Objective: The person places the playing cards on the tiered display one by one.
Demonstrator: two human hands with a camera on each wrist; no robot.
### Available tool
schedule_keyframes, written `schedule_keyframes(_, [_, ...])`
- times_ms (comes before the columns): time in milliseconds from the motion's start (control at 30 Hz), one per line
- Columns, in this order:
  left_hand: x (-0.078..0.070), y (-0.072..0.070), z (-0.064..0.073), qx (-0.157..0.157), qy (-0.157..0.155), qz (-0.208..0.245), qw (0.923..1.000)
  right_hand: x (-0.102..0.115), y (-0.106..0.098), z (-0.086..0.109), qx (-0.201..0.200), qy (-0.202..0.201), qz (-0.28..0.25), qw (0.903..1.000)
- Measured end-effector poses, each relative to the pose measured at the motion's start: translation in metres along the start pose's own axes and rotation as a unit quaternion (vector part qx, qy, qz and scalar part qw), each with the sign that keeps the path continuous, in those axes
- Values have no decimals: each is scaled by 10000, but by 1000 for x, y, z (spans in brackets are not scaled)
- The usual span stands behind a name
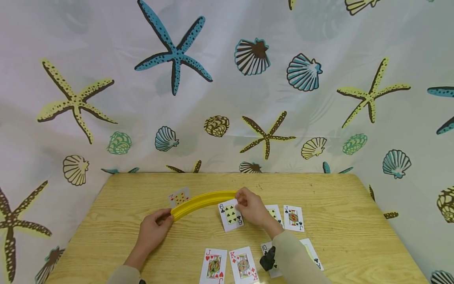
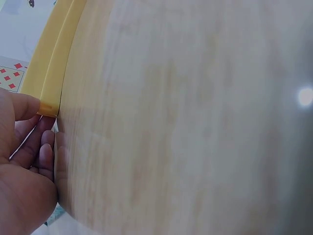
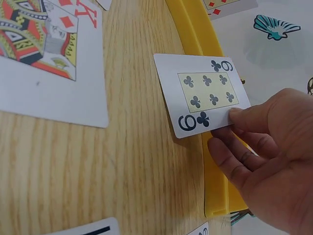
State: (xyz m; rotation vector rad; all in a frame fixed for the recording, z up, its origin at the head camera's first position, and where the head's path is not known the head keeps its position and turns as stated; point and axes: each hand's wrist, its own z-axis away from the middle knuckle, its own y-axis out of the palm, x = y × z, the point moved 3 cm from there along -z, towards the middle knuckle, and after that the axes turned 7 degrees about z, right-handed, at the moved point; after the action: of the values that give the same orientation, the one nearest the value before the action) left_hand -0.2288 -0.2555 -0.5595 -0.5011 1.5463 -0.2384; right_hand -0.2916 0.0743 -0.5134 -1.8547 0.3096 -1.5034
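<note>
A curved yellow card holder (image 1: 200,200) lies across the table in front of me. With thumb and fingers my left hand (image 1: 152,230) grips its left end; the left wrist view shows the thumb on top of that yellow end. My right hand (image 1: 253,207) pinches the six of clubs (image 3: 208,95) by one edge, thumb on its face. That card is tilted, face up, and overlaps the holder's right part in the right wrist view. Behind the holder's left part shows a seven of diamonds (image 1: 180,197), its lower portion hidden by the holder.
To the right lie a jack of spades (image 1: 293,218) and a partly covered card (image 1: 274,213). Nearer me are a jack of hearts (image 1: 213,266), a king of diamonds (image 1: 244,265), a ten (image 1: 265,249) and an ace of clubs (image 1: 312,252), these last two partly behind my right sleeve.
</note>
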Motion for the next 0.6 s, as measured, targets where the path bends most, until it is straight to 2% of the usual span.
schedule_keyframes(600, [-1, 0, 0, -35, 12, 27, 10000, 18, 2, -6, -101, -22, -150, 9998])
